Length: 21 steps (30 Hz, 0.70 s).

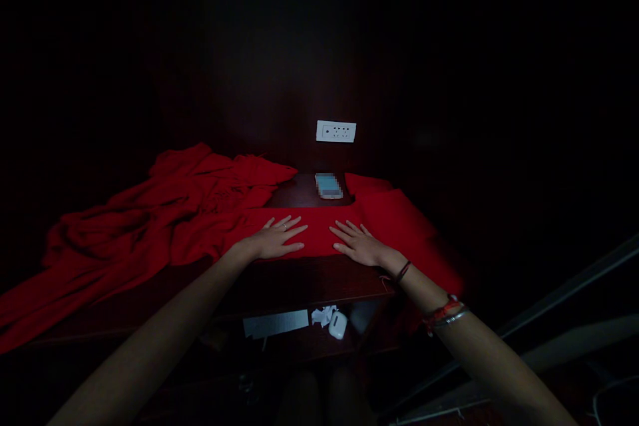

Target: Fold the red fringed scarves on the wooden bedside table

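Spread flat, your left hand (272, 240) and right hand (360, 245) grip nothing; smooth the cloth (318, 233) evenly toward nine o'clock, where, dimly, it seems bunched.

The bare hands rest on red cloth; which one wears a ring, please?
The left hand: a thin pale ring circles one finger; the right hand shows none.

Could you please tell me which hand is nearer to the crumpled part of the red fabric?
Left. The left hand lies beside the crumpled part; the right hand lies farther right, with flat fabric between the hands.
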{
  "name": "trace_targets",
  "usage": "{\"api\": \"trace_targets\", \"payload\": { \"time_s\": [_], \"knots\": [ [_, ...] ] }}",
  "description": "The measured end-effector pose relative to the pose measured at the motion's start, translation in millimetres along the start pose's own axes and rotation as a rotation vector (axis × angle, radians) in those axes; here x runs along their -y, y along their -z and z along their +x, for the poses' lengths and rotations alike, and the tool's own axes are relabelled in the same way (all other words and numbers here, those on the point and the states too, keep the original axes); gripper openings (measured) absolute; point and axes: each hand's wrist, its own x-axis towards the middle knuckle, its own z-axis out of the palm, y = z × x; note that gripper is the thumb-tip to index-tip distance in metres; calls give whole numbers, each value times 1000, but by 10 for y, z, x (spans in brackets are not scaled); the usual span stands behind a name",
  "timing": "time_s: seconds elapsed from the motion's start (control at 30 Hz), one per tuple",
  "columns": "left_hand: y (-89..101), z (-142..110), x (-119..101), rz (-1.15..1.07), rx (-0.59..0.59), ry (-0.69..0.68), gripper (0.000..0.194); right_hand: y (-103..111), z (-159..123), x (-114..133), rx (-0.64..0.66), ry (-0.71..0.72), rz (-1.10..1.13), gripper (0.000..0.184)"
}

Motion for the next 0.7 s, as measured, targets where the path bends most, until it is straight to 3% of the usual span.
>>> {"api": "trace_targets", "payload": {
  "time_s": [0.2, 0.37, 0.53, 0.63, 0.7],
  "knots": [
    [27, -32, -42, 17, -94, -63, 56, 132, -67, -130, -135, -41, -11, 63],
    [14, -13, -69, -6, -47, -109, 55, 13, -107, -180, -8, -67, -98, 62],
    [29, -27, -73, 10, -54, -124, 55, 101, 6, 25, -69, -19, -116, 64],
    [28, -52, -63, 58, -171, -105, 58, 143, 178, 214, -169, 78, -98, 66],
    [12, -58, -42, 66, -228, -21, 60, 104, 297, 288, -182, 109, -97, 67]
  ]
}}
